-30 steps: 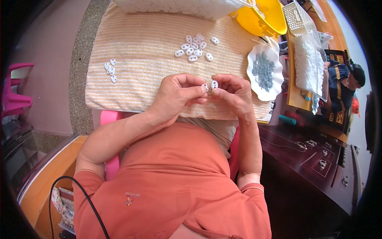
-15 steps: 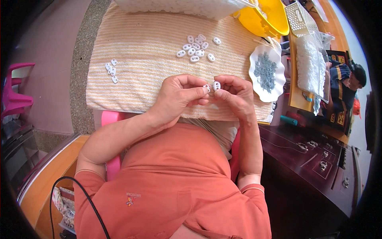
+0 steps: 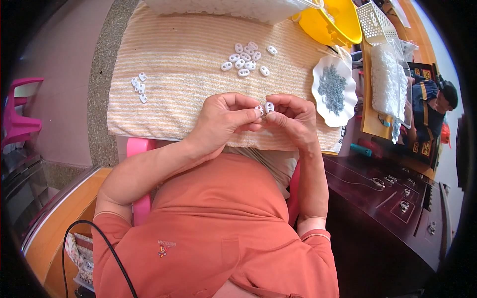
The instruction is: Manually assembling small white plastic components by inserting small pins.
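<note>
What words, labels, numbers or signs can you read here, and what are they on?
Orange-red shirt: small lettering beside a coloured emblem; I won't copy it out.
By the striped cloth, near right corner: dark marks, too small to read.
Red-and-gold panels, right background: too small to read.
White two-holed pieces: no lettering that I can make out.

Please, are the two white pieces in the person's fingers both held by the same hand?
No, the left hand pinches a small white piece, while the right hand pinches a white oval piece.
</note>
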### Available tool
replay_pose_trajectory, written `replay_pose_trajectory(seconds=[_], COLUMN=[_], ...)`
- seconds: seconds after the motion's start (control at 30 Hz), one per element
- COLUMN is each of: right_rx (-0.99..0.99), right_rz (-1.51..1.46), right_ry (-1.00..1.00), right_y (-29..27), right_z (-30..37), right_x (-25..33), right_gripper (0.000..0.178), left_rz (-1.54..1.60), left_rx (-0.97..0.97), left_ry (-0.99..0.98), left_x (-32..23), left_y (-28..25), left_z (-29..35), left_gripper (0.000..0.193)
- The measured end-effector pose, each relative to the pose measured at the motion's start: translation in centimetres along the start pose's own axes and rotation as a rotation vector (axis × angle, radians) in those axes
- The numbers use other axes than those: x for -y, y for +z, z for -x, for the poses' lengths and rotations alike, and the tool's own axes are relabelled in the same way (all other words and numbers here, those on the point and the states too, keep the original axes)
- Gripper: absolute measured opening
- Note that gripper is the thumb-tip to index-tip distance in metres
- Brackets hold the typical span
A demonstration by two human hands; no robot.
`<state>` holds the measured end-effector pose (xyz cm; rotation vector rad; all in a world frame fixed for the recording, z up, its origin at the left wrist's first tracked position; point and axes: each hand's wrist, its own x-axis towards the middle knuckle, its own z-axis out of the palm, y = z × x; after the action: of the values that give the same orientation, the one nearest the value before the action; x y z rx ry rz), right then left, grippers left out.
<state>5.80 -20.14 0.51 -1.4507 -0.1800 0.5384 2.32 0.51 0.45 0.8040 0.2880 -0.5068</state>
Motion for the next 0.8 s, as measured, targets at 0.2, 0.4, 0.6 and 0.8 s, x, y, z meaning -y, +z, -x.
replay_pose_trajectory(seconds=[0.2, 0.4, 0.6, 0.8], right_rx=[0.014, 0.037, 0.035, 0.039], right_rz=[-0.005, -0.028, -0.005, -0.034], right_ry=[0.001, -0.011, -0.027, -0.012], right_y=[0.24, 0.58, 0.7, 0.62], right_z=[0.03, 0.06, 0.08, 0.13], right_x=[0.16, 0.38, 0.43, 0.27], right_gripper=[0.033, 0.033, 0.032, 0.032], left_rz=[-0.01, -0.028, -0.039, -0.029], left_rx=[-0.004, -0.009, -0.009, 0.008], left_ry=[0.003, 0.004, 0.005, 0.005], left_x=[-0.16, -0.09, -0.03, -0.12], left_y=[0.15, 0.26, 0.24, 0.33], left_z=[0.12, 0.19, 0.18, 0.18], left_gripper=[0.014, 0.015, 0.015, 0.015])
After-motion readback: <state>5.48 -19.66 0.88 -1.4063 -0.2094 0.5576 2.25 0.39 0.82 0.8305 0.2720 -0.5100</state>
